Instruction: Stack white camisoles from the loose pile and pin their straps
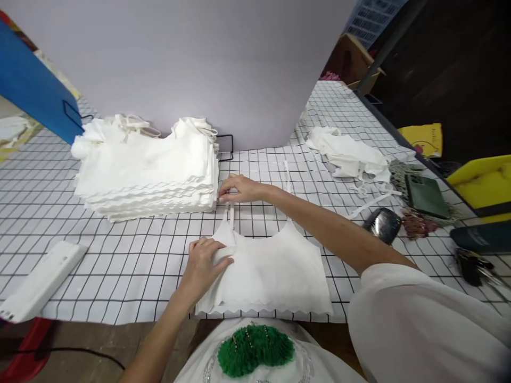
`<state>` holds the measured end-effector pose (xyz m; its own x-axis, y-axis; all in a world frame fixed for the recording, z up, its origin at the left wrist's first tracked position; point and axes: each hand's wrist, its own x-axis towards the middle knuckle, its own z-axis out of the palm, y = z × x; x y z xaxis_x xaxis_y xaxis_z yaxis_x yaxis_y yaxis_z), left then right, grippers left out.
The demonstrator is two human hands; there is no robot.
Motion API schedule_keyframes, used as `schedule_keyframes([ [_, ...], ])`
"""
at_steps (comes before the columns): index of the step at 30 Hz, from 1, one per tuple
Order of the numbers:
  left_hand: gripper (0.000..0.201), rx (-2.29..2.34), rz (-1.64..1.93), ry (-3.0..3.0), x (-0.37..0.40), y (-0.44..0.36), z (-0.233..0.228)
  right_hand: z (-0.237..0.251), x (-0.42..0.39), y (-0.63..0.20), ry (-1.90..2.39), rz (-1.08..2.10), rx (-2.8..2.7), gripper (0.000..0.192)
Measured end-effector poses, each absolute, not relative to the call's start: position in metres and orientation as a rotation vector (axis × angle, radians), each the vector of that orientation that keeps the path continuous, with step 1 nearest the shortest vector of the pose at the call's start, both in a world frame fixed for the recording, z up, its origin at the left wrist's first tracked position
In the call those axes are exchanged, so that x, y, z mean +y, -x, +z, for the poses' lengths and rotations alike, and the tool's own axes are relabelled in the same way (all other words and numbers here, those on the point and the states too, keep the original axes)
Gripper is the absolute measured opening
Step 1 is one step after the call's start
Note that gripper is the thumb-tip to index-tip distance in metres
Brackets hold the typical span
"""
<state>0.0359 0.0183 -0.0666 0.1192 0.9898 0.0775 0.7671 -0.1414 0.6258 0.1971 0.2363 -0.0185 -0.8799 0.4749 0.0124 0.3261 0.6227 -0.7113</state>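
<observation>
A white camisole top (275, 266) lies flat on the checked tablecloth in front of me, its wavy hem toward my body. My left hand (205, 260) is at the top's left side, with thumb and fingers closed on a fold of the fabric. Farther up, my right hand (239, 189) pinches the upper end of the left shoulder strap (229, 213), close to the right edge of a stack of white tops (147, 165). The other strap (287, 178) runs straight up the cloth, partly behind my right forearm.
Behind the stack stands a large pale board (199, 69). To the right lie a crumpled white garment (347, 151), a dark green phone (427, 197), a glossy black object (383, 224) and keys (477, 268). A long white box-like object (43, 279) rests at the left front edge.
</observation>
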Motion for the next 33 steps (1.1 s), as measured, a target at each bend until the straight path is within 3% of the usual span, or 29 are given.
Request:
schedule_keyframes([
  [2, 0.021, 1.753, 0.769, -1.979, 0.015, -0.027, -0.067, -0.023, 0.239, -0.221, 0.743, 1.122, -2.424, 0.019],
  [5, 0.026, 1.811, 0.961, -1.962, 0.016, -0.017, -0.057, -0.02, 0.246, -0.277, 1.199, 0.89, -2.096, 0.017],
  [8, 0.021, 1.67, 1.071, -1.87, 0.028, -0.026, -0.037, -0.019, 0.25, -0.325, 1.71, 0.689, -1.94, 0.026],
  [11, 0.018, 1.439, 1.044, -1.798, 0.052, -0.055, -0.021, -0.027, 0.246, -0.34, 1.903, 0.725, -1.966, 0.034],
  [15, 0.022, 1.232, 0.939, -1.67, 0.089, -0.097, -0.022, -0.039, 0.233, -0.331, 1.814, 0.766, -1.945, 0.033],
  [20, 0.029, 1.176, 0.863, -1.267, 0.12, -0.126, -0.031, -0.03, 0.212, -0.34, 1.572, 0.985, -1.818, 0.018],
  [28, 0.031, 0.92, 0.746, -0.88, 0.141, -0.172, -0.036, -0.014, 0.175, -0.347, 0.934, 1.543, -1.205, 0.03],
  [30, 0.033, 0.945, 0.775, -0.888, 0.139, -0.18, -0.038, -0.013, 0.17, -0.352, 0.965, 1.528, -1.15, 0.031],
  [33, 0.034, 1.0, 0.83, -0.905, 0.133, -0.184, -0.038, -0.015, 0.159, -0.365, 1.283, 1.217, -1.308, 0.03],
])
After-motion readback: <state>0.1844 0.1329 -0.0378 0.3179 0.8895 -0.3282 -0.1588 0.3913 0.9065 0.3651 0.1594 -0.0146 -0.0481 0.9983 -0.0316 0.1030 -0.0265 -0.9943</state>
